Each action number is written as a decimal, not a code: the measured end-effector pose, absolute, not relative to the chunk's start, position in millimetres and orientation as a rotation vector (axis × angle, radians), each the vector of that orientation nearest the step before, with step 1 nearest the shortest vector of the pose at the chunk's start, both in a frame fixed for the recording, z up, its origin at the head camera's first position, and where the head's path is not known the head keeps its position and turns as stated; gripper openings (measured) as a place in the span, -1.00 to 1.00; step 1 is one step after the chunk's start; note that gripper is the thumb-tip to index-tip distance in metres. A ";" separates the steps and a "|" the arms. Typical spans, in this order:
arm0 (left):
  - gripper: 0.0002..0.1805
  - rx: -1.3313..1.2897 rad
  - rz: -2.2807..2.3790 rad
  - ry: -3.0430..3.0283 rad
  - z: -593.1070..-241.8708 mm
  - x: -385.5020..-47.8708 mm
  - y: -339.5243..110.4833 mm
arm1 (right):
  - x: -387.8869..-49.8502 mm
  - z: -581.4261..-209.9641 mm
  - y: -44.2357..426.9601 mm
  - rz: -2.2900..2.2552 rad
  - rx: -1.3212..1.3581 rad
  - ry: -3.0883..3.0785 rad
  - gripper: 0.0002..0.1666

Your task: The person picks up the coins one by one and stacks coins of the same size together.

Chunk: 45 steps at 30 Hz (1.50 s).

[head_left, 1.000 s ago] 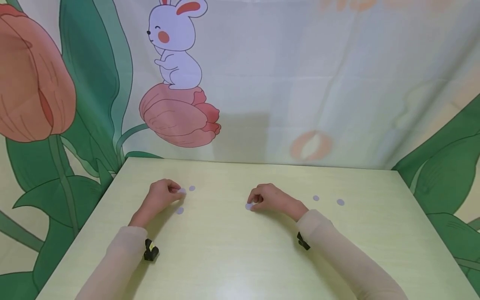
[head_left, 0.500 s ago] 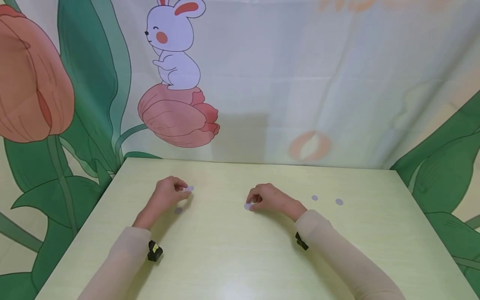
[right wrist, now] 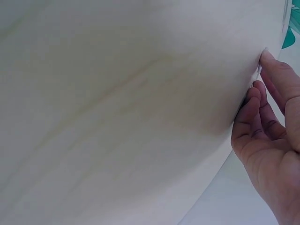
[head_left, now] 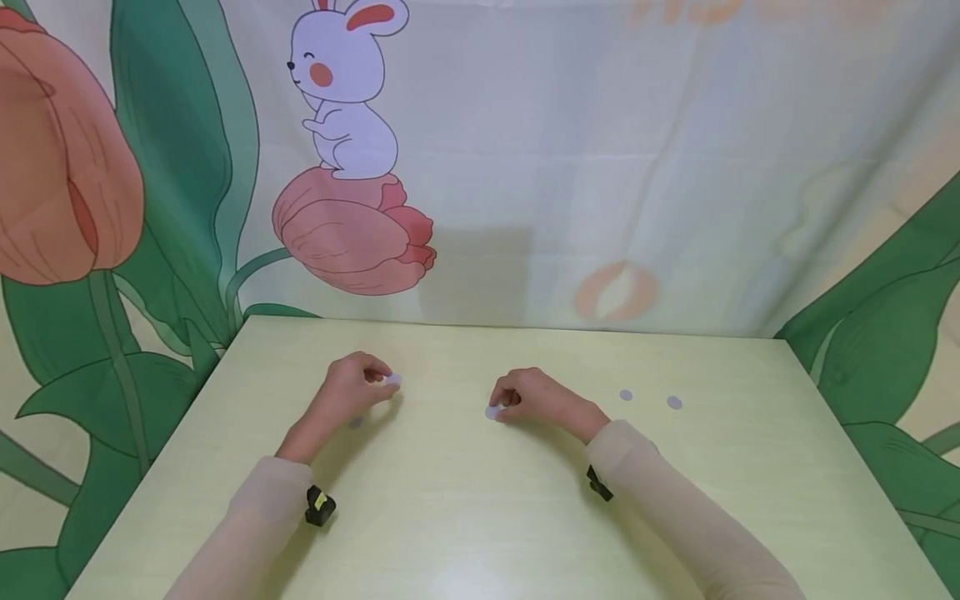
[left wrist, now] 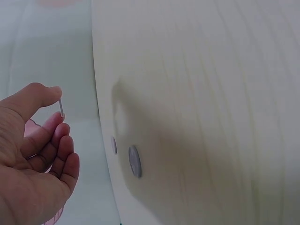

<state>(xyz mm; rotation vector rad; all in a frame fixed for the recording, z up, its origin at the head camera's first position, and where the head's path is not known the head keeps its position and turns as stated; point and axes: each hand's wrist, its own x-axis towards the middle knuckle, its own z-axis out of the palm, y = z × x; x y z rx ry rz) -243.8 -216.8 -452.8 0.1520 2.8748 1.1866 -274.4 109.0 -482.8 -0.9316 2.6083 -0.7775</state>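
In the head view, one disc (head_left: 393, 379) is partly covered by the left hand (head_left: 352, 389) and another disc (head_left: 491, 412) by the right hand (head_left: 542, 396), while both sleeves (head_left: 678, 500) are cut off by the lower edge.

Kinda cute cloth (head_left: 525, 125) hanging behind the pale table (head_left: 465, 517), gotta say: a white rabbit (head_left: 352, 137) (eye closed, rosy cheek) sits on a pink tulip (head_left: 345, 233) that's tipped on its side. Way bigger orange tulip (head_left: 67, 158) off to the left, with tall green leaves (head_left: 172, 117) beside it, and broad leaves (head_left: 885, 333) over on the right. There's a faint orange oval (head_left: 616, 292) low down too. Those orange marks (head_left: 705, 12) up top might be lettering, but they're too cut off to read.
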 end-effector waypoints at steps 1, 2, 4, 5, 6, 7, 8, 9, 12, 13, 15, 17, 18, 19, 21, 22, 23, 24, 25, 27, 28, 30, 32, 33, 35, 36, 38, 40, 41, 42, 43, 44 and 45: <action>-0.70 0.149 1.189 2.870 -452.6 -243.8 -214.6 | -274.6 -482.6 108.7 -0.782 -0.934 2.607 -0.86; -0.70 0.150 1.189 2.866 -452.4 -243.8 -212.7 | -274.7 -482.4 108.4 -0.785 -0.942 2.607 -0.86; -0.70 0.160 1.184 2.863 -451.1 -243.3 -209.2 | -274.9 -481.7 107.3 -0.783 -0.953 2.608 -0.85; -0.70 0.172 1.180 2.863 -450.0 -243.0 -207.9 | -275.1 -481.4 106.8 -0.777 -0.961 2.610 -0.85; -0.70 0.181 1.179 2.862 -448.8 -242.5 -206.5 | -275.3 -481.2 106.3 -0.771 -0.970 2.612 -0.85; -0.70 0.191 1.179 2.862 -447.5 -242.0 -205.0 | -275.6 -481.2 105.8 -0.761 -0.976 2.615 -0.85; -0.70 0.206 1.176 2.867 -446.3 -241.8 -203.6 | -275.9 -481.2 105.4 -0.748 -0.978 2.619 -0.85; -0.71 0.219 1.176 2.871 -445.2 -241.8 -202.3 | -276.2 -481.2 104.8 -0.736 -0.975 2.622 -0.85; -0.72 0.250 1.178 2.877 -442.7 -241.6 -197.2 | -276.8 -480.9 104.0 -0.711 -0.968 2.629 -0.85; -0.72 0.264 1.169 2.885 -442.3 -241.6 -195.3 | -276.9 -480.8 103.7 -0.702 -0.965 2.633 -0.84; -0.72 0.281 1.169 2.888 -441.7 -241.4 -192.0 | -276.9 -480.3 102.8 -0.683 -0.968 2.639 -0.84; -0.72 0.299 1.168 2.888 -441.2 -240.8 -188.8 | -276.6 -479.3 101.5 -0.662 -0.968 2.646 -0.84; -0.72 0.306 1.168 2.889 -441.3 -240.6 -187.0 | -276.5 -478.6 100.7 -0.648 -0.965 2.650 -0.84; -0.72 0.319 1.169 2.889 -441.3 -240.6 -185.3 | -276.0 -477.6 100.0 -0.642 -0.962 2.650 -0.84; -0.73 0.328 1.176 2.882 -441.6 -240.8 -181.8 | -275.2 -476.0 98.6 -0.636 -0.953 2.652 -0.84; -0.73 0.329 1.178 2.876 -441.8 -240.9 -179.8 | -274.8 -475.4 98.1 -0.637 -0.948 2.652 -0.84; -0.73 0.328 1.177 2.872 -442.1 -241.1 -177.9 | -274.4 -474.9 97.7 -0.634 -0.942 2.653 -0.84; -0.73 0.336 1.170 2.874 -442.2 -241.3 -176.0 | -274.2 -475.0 97.5 -0.628 -0.936 2.656 -0.84; -0.73 0.348 1.166 2.875 -442.3 -241.5 -174.4 | -273.8 -475.0 97.5 -0.630 -0.931 2.658 -0.84; -0.74 0.363 1.160 2.879 -442.8 -242.0 -171.2 | -273.4 -475.6 97.6 -0.623 -0.920 2.664 -0.84; -0.75 0.371 1.161 2.879 -442.7 -242.0 -169.7 | -273.2 -475.8 97.8 -0.623 -0.917 2.667 -0.84; -0.76 0.388 1.161 2.885 -442.5 -241.9 -167.0 | -272.8 -476.3 98.1 -0.624 -0.911 2.672 -0.84; -0.76 0.392 1.168 2.886 -442.6 -241.6 -164.4 | -272.3 -476.2 98.1 -0.632 -0.905 2.674 -0.84; -0.77 0.394 1.168 2.887 -443.0 -241.5 -163.3 | -272.0 -475.9 98.1 -0.637 -0.904 2.674 -0.84; -0.77 0.394 1.170 2.885 -444.3 -241.6 -161.1 | -271.6 -475.4 97.8 -0.634 -0.897 2.679 -0.84; -0.76 0.397 1.169 2.885 -445.4 -241.7 -160.1 | -271.4 -475.0 97.6 -0.633 -0.893 2.680 -0.84; -0.76 0.400 1.166 2.885 -447.2 -241.9 -158.1 | -270.6 -474.6 97.4 -0.629 -0.886 2.685 -0.84; -0.75 0.405 1.154 2.894 -448.6 -242.0 -155.8 | -270.0 -474.5 97.1 -0.621 -0.881 2.691 -0.84; -0.75 0.415 1.140 2.905 -448.9 -241.9 -154.6 | -269.8 -474.7 97.0 -0.616 -0.884 2.692 -0.84; -0.75 0.427 1.124 2.918 -449.1 -241.6 -153.2 | -269.6 -474.9 96.9 -0.616 -0.885 2.693 -0.84; -0.74 0.442 1.108 2.931 -449.0 -241.1 -151.6 | -269.4 -474.9 96.8 -0.609 -0.882 2.693 -0.84; -0.74 0.460 1.097 2.942 -448.5 -240.5 -150.0 | -269.3 -474.8 96.9 -0.606 -0.882 2.693 -0.84; -0.74 0.482 1.077 2.960 -448.4 -240.0 -148.4 | -269.2 -474.6 96.9 -0.603 -0.878 2.692 -0.84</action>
